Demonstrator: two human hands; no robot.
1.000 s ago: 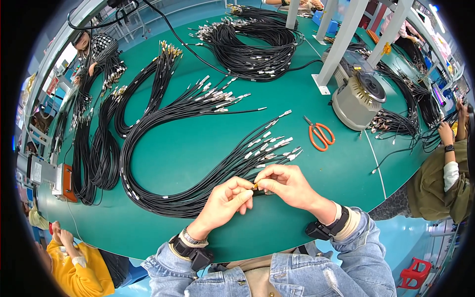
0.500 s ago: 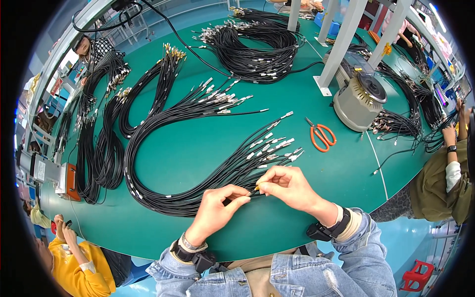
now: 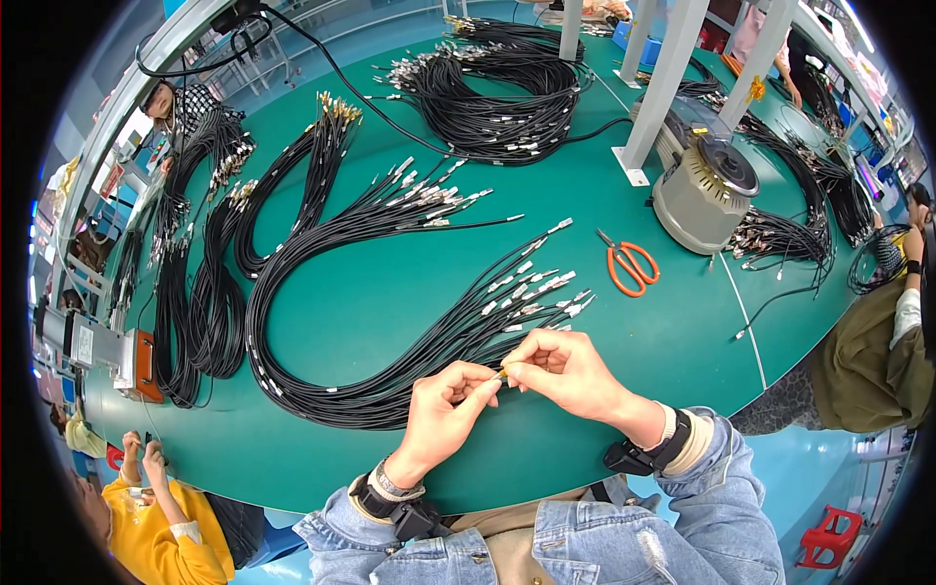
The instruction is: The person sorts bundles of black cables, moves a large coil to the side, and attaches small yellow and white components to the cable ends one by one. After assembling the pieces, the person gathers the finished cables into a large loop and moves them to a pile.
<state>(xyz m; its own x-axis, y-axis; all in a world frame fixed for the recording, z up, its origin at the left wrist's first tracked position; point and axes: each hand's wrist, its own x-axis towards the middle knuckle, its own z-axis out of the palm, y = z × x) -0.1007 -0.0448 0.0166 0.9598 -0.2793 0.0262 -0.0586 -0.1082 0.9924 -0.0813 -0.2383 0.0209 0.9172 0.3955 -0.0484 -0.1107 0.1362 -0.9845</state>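
Over the near edge of a bundle of black cables (image 3: 322,405), my two hands meet at their fingertips. My left hand (image 3: 439,414) is closed in a pinch on the end of a black cable, mostly hidden by the fingers. Thumb and forefinger of my right hand (image 3: 570,375) pinch a small yellow connector (image 3: 503,373) at that end. Beyond my hands fan out the bundle's white-tagged ends (image 3: 531,292). Orange-handled scissors (image 3: 634,270) lie to the right, apart from both hands.
More black cable bundles lie on the green table (image 3: 419,268), at the far side (image 3: 487,107) and left (image 3: 214,322). A round grey machine (image 3: 697,200) stands beside metal posts (image 3: 668,88). Co-workers sit at the right and lower left; a red stool (image 3: 829,536) is at lower right.
My left hand has moved slightly right and up, bringing its fingertips against my right hand's. My right hand stays nearly in place. The co-worker at the right has shifted their arm.
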